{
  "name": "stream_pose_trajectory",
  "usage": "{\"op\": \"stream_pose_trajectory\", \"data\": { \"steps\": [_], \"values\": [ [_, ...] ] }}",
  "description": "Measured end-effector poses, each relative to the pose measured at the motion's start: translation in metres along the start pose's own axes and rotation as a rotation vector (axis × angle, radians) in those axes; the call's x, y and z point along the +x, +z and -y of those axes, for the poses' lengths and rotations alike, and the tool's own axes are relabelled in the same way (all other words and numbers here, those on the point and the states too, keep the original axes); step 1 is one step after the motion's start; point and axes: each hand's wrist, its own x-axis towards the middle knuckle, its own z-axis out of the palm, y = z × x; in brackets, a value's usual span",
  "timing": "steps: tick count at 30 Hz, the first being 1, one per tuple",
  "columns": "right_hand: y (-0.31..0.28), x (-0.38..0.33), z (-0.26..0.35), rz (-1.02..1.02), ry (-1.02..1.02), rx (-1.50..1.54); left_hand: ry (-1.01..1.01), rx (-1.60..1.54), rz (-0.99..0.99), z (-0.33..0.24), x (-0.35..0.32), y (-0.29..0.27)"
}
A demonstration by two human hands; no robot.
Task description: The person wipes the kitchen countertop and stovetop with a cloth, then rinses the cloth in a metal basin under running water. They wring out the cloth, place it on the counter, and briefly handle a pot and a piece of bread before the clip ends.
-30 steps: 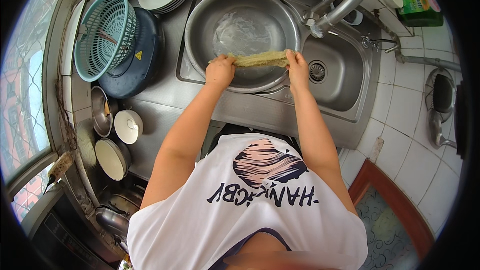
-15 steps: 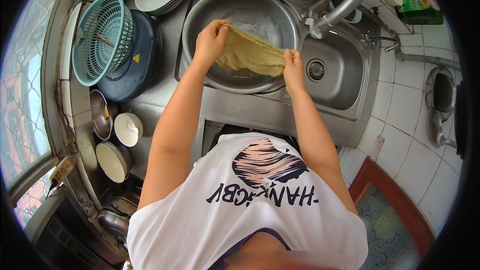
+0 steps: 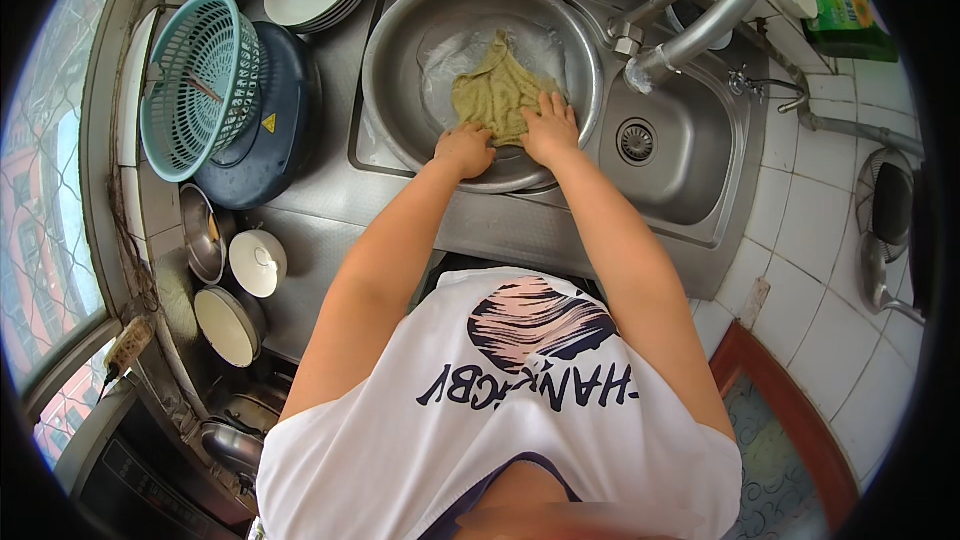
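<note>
Right hand (image 3: 551,128) open, palm down, fingers spread at the right edge of a cloth (image 3: 497,90); left hand (image 3: 465,148) at its lower left edge, fingers partly bent, can't tell if it pinches the fabric. Cloth sits inside a basin (image 3: 398,80), near side, yellow-green, rumpled, roughly peaked at the far end, nubby weave. Basin is round, wide, smooth grey metal, next to a rounded rectangular steel sink (image 3: 680,165) with a round drain (image 3: 637,142).
</note>
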Motion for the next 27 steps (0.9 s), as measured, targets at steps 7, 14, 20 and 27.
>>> {"op": "stream_pose_trajectory", "data": {
  "steps": [7, 14, 20, 27],
  "values": [
    [0.004, 0.010, -0.006, 0.231, -0.038, -0.107, -0.276, 0.245, 0.174, -0.007, -0.007, -0.025],
    [-0.014, -0.001, 0.007, 0.233, -0.077, -0.142, -0.240, -0.060, 0.106, 0.006, -0.009, -0.024],
    [-0.025, 0.006, 0.006, -0.016, -0.020, 0.158, -0.349, -0.866, -0.022, 0.018, 0.015, -0.006],
    [-0.097, -0.056, 0.047, -0.470, -0.401, 0.634, -0.313, -1.745, 0.287, 0.011, 0.018, -0.030]
  ]
}}
